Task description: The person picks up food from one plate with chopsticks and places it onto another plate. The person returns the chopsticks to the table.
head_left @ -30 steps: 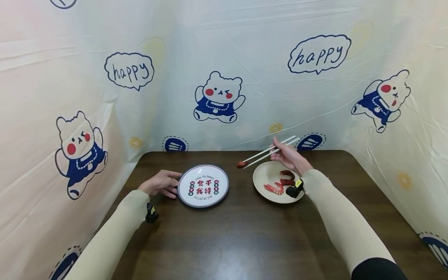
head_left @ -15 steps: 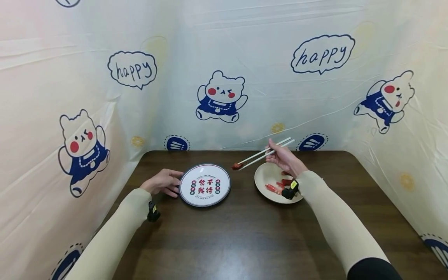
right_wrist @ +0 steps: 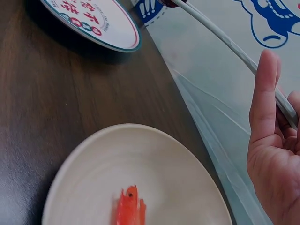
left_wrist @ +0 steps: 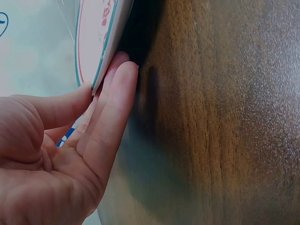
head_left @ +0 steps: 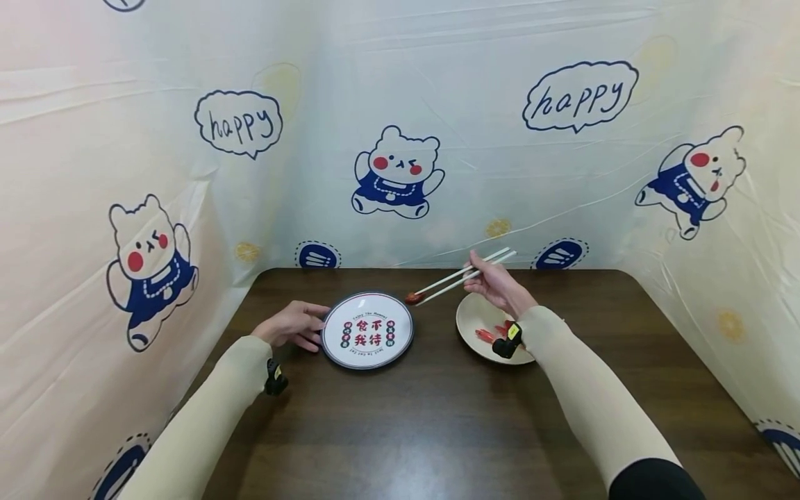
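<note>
My left hand point(head_left: 292, 325) pinches the left edge of a white plate point(head_left: 369, 306) with a dark rim and red lettering. In the left wrist view the thumb lies on the rim and the fingers point(left_wrist: 110, 108) reach beneath it. My right hand point(head_left: 496, 283) holds a pair of pale chopsticks point(head_left: 446, 282). At their tips is a small reddish-brown piece of food point(head_left: 414, 298), its kind unclear, in the air by the white plate's right edge. Under the right hand stands a cream plate point(right_wrist: 93, 145) with an orange-red shrimp point(right_wrist: 127, 206); the hand and wrist camera hide part of it.
Both plates are on a dark wooden table point(head_left: 400, 430). A pale printed curtain point(head_left: 475, 160) surrounds its back and sides. The table's back edge runs behind the plates, close to the curtain.
My right hand has moved left with the chopsticks and the food piece, from near the cream plate to the white plate's edge. The left hand keeps its hold on the rim.
</note>
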The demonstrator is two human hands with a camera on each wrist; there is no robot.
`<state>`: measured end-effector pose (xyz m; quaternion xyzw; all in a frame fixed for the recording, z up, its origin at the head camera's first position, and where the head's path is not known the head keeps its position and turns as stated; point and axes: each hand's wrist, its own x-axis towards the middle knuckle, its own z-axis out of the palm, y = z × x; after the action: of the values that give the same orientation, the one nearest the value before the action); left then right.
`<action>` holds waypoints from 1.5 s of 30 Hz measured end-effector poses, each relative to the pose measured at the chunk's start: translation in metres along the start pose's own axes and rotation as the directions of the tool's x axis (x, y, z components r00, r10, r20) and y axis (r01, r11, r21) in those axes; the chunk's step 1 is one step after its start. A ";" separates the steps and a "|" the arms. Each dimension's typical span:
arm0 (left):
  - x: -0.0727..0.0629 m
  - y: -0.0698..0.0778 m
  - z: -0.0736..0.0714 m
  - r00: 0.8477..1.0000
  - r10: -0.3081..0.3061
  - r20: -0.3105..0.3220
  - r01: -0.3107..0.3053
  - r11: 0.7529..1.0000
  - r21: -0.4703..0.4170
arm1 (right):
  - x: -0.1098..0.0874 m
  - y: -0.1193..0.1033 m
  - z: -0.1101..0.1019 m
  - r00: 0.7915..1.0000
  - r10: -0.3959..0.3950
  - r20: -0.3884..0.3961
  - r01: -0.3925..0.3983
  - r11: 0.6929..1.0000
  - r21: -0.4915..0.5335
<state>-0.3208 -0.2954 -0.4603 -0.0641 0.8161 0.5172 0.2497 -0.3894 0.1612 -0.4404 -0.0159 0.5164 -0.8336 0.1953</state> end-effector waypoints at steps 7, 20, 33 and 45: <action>0.004 -0.002 0.000 1.000 0.000 -0.011 0.000 1.000 0.004 | 0.006 0.010 0.011 1.000 -0.024 -0.018 0.024 1.000 -0.017; 0.003 -0.003 -0.001 1.000 -0.007 -0.020 0.007 1.000 -0.006 | 0.014 0.022 0.025 0.998 -0.044 -0.040 0.043 0.998 -0.036; 0.000 0.001 -0.001 1.000 -0.005 -0.012 0.005 1.000 0.008 | 0.021 0.041 0.039 0.998 -0.039 -0.059 0.036 0.999 -0.040; 0.002 0.000 0.000 1.000 -0.003 -0.017 0.003 1.000 0.001 | 0.026 0.049 0.048 0.997 -0.023 -0.073 0.019 0.998 -0.060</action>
<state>-0.3221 -0.2947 -0.4608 -0.0695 0.8182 0.5160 0.2437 -0.3874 0.0922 -0.4648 0.0035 0.5476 -0.8200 0.1668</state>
